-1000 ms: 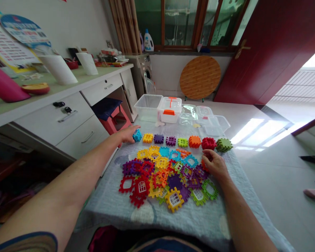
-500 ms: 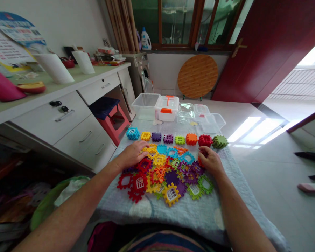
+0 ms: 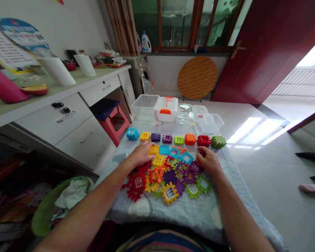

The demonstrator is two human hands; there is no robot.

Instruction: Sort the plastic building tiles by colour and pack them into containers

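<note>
Left hand point(image 3: 142, 154) moved to yellow tile point(image 3: 154, 149) — print point(image 3: 28, 36) on blue disc point(image 3: 14, 25) blurred.

left grip point(image 3: 141, 154): palm down, thumb apart | right grip point(image 3: 209, 160): fingers curled | bare forearms point(image 3: 103, 196): angled inward

Head cam: sole view, head-worn, looks fwd & down
Clothing point(image 3: 157, 241): 6 o'clock, v. close, btm edge
Left hand point(image 3: 140, 154), right hand point(image 3: 208, 160): 7 & 4 o'clock, near, from abv
Table point(image 3: 118, 206): ctr to 6, near
Desk point(image 3: 70, 134): 9–10, mid-dist.
Window point(image 3: 177, 24): 12–1, far
Door point(image 3: 265, 45): 2, far
</note>
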